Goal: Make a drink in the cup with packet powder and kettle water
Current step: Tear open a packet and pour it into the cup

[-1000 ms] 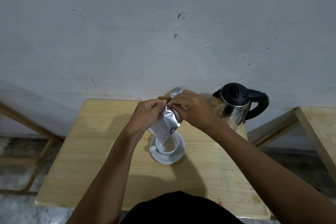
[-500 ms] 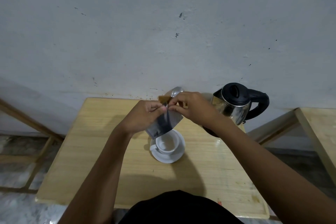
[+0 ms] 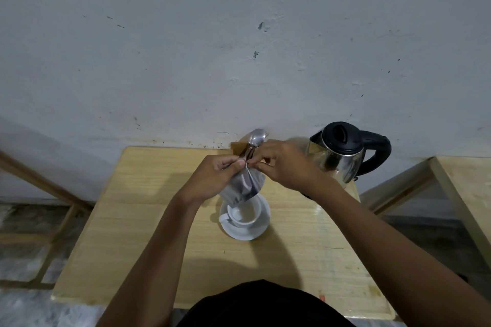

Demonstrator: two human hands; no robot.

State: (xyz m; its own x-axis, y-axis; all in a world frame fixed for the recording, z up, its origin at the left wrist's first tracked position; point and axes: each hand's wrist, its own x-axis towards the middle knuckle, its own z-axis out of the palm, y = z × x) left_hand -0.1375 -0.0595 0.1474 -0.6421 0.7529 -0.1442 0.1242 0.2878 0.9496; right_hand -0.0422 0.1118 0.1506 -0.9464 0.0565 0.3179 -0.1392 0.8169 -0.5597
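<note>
wall (image 3: 239,34) – grey | table (image 3: 138,210) – wooden | cup (image 3: 243,216) on saucer (image 3: 259,231)

Bare forearms, no sleeves, black top (image 3: 265,305) at bottom edge, prob. a tee

packet (image 3: 243,184) silver foil, tan top strip | cup (image 3: 245,214) white | saucer (image 3: 245,229) white | kettle (image 3: 342,159) shiny steel, black lid+handle | spoon (image 3: 256,139) silver | table (image 3: 148,210) pale wood grain | wall (image 3: 239,48) grey-white, dark specks

Silver packet (image 3: 243,186) pinched at its top by left hand (image 3: 212,180) and right hand (image 3: 285,167), held above white cup (image 3: 244,214) on saucer (image 3: 259,232), kettle (image 3: 342,156) set on table (image 3: 148,210) to the right.
</note>
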